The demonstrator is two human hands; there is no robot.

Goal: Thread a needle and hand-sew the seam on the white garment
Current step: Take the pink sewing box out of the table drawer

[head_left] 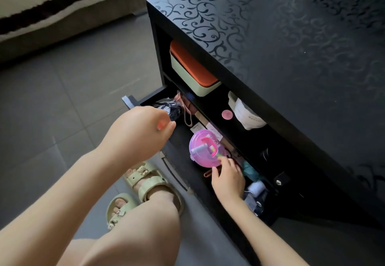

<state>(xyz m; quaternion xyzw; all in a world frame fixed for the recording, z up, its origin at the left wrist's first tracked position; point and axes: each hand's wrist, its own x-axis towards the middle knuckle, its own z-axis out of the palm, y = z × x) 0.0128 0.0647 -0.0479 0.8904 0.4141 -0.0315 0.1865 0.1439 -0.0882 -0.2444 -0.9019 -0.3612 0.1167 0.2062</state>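
An orange-lidded box [191, 68] is sitting on the shelf of a black swirl-patterned cabinet [291, 36]; pale green sandals [145, 180] are resting on the grey tiled floor [62, 99] beside it.

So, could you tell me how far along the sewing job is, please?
Done: the drawer is open. In hand: the right hand grips the pink sewing kit inside it. Still to do: no needle shows, threaded or not, and the white garment is not in view, so threading and all sewing remain.
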